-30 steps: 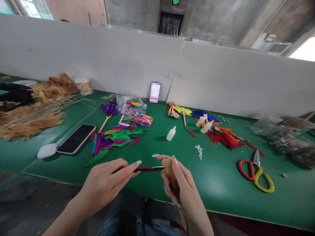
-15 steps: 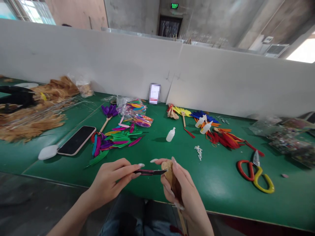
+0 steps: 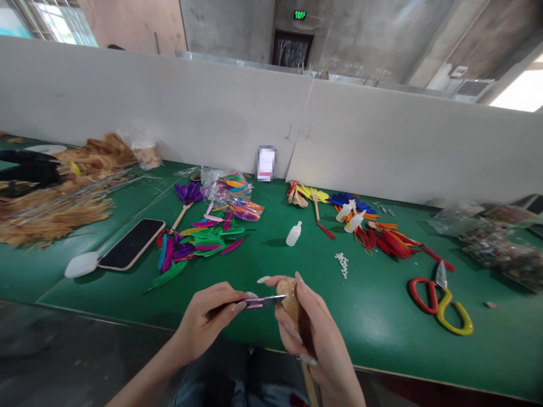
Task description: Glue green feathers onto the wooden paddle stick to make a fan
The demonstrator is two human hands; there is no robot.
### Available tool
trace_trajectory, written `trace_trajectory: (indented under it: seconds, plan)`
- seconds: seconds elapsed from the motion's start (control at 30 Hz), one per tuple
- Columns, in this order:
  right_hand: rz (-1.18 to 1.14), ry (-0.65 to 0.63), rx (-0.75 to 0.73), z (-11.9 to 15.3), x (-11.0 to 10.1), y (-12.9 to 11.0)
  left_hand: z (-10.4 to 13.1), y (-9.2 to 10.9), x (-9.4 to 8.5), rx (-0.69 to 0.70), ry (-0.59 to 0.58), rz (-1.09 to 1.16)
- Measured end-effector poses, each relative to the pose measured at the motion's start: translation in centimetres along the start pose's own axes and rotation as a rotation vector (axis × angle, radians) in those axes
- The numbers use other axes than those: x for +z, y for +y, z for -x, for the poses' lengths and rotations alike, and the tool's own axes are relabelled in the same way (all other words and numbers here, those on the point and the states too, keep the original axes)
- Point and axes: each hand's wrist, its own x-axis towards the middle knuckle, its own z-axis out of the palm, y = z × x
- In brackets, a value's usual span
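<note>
Pinched between the fingers of my left hand (image 3: 212, 316) is a small craft knife (image 3: 257, 303), its blade pointing right. The blade tip meets the upper part of a tan, rounded piece (image 3: 289, 297) with a shiny surface. My right hand (image 3: 316, 328) is wrapped round that piece, thumb and fingers on either side. A wooden stick (image 3: 309, 384) runs down below my right hand. Both hands are above the table's front edge. A small white bottle (image 3: 293, 233) stands on the table beyond them.
On the green table (image 3: 382, 305), scissors (image 3: 441, 299) and white beads (image 3: 342, 264) lie to the right. Left are a phone (image 3: 132, 244), colored feathers (image 3: 212, 240) and tan fibres (image 3: 55, 220). Red feathers (image 3: 392, 240) and two bottles lie back right. A white partition (image 3: 382, 135) stands behind.
My left hand has turned slightly and the knife blade has rolled, showing a brighter side. My right hand keeps nearly the same place and grip.
</note>
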Motion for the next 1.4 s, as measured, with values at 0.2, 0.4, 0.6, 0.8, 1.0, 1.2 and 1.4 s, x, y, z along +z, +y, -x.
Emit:
trace_trajectory:
  seconds: [0.2,0.4,0.6,0.8,1.0,1.2,1.4]
  plan:
    - [0.002,0.066,-0.006,-0.2,0.1,0.0,0.2,0.3,0.0,-0.069,0.042,0.07]
    - [-0.002,0.132,-0.045,-0.2,0.2,0.2,0.5,0.9,-0.9,0.029,0.049,-0.146]
    - [0.047,0.149,-0.055,-0.2,0.0,0.4,1.1,0.8,-1.1,0.105,0.043,-0.326]
    - [0.143,0.228,-0.088,-0.1,0.2,0.6,1.3,1.0,-1.6,0.157,0.026,-0.458]
    - [0.162,0.233,-0.117,-0.1,0.4,0.7,1.0,1.2,-1.7,0.172,0.008,-0.482]
    - [0.128,0.224,-0.089,-0.1,0.3,0.7,0.9,1.2,-1.2,0.169,0.034,-0.439]
    - [0.06,0.203,-0.091,-0.1,0.3,0.6,0.7,1.2,-0.2,0.147,0.077,-0.362]
